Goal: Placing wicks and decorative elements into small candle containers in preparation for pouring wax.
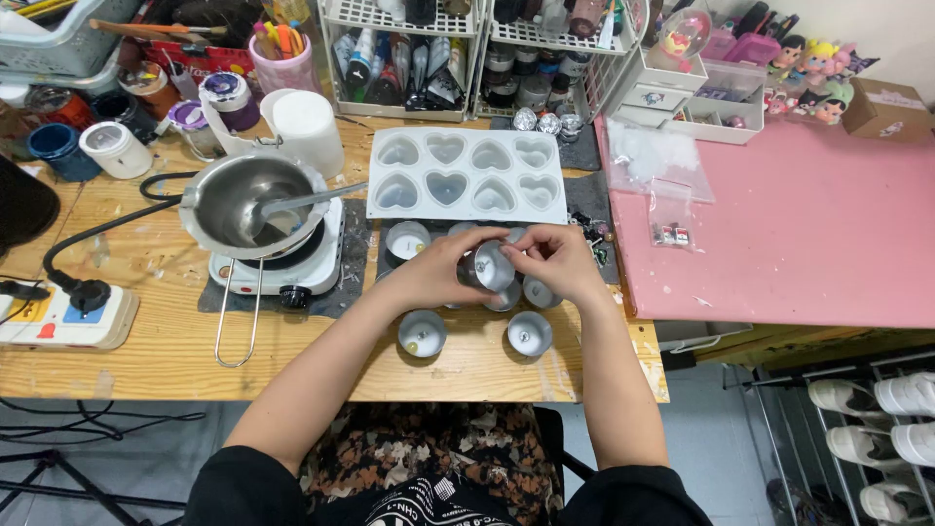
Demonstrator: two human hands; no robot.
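My left hand (pixel 440 271) and my right hand (pixel 557 261) meet over the wooden table (pixel 146 341) and together hold a small round metal cup (pixel 490 265), tilted on its side. Fingertips of the right hand reach into its mouth. Several more metal cups stand around the hands: one at the front left (pixel 422 333), one at the front right (pixel 530 333), one behind the left hand (pixel 407 240). A white silicone mould with heart-shaped cavities (pixel 467 175) lies just beyond the hands.
A steel melting pot with a spoon (pixel 248 205) sits on a small white hot plate (pixel 292 268) at the left. A power strip (pixel 63 317) lies at the far left. Jars, wire racks and a pink mat (pixel 808 234) fill the back and right.
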